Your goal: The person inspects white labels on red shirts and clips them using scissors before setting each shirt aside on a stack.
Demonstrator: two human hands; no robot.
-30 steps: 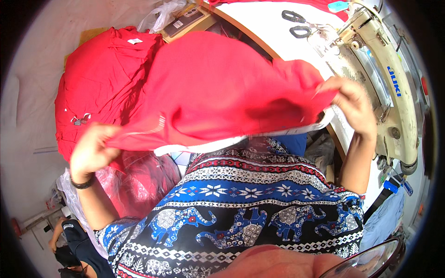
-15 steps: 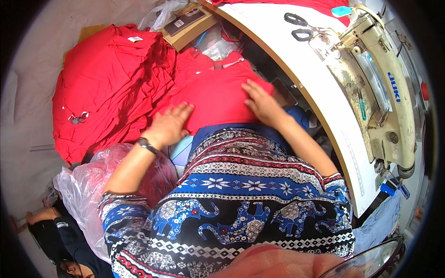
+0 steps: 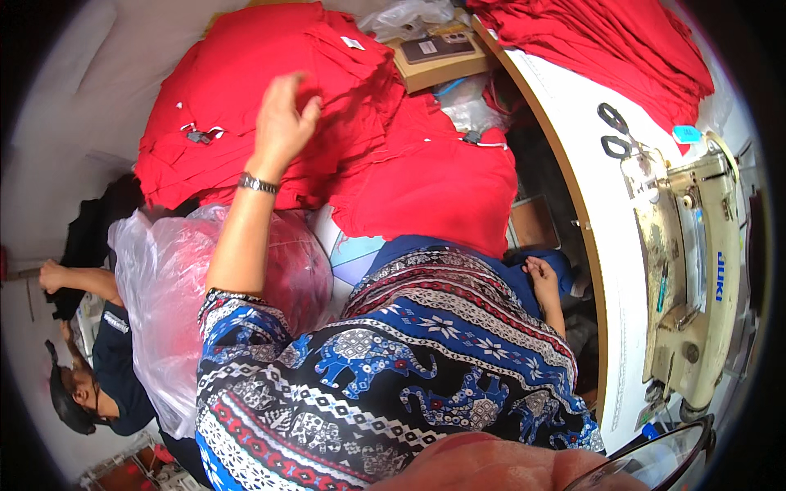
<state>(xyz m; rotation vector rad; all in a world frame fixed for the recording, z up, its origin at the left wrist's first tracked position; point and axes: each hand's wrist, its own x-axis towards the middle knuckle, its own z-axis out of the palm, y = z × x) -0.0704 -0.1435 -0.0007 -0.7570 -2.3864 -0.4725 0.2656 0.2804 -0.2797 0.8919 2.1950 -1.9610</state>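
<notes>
My left hand (image 3: 286,123) is raised over a large heap of red garments (image 3: 237,74), its fingers apart and nothing held. Whether it touches the cloth I cannot tell. A red garment (image 3: 434,184) lies spread across my lap, with a small dark tag and white trim at its far edge. Beside my right thigh, off the cloth, rests my right hand (image 3: 544,285). Its fingers are loosely bent and slightly apart, with no object showing in them.
At right, a white table (image 3: 573,123) with a curved edge carries a sewing machine (image 3: 704,270), black-handled scissors (image 3: 614,131) and more red cloth (image 3: 606,49). A phone box (image 3: 442,61) lies beyond my lap. Left stands a clear plastic bag (image 3: 221,270); past it is another person (image 3: 123,360).
Both hands have left the lap garment. My left hand has lifted away toward the big heap; my right has drawn back to my right side. The view has shifted left.
</notes>
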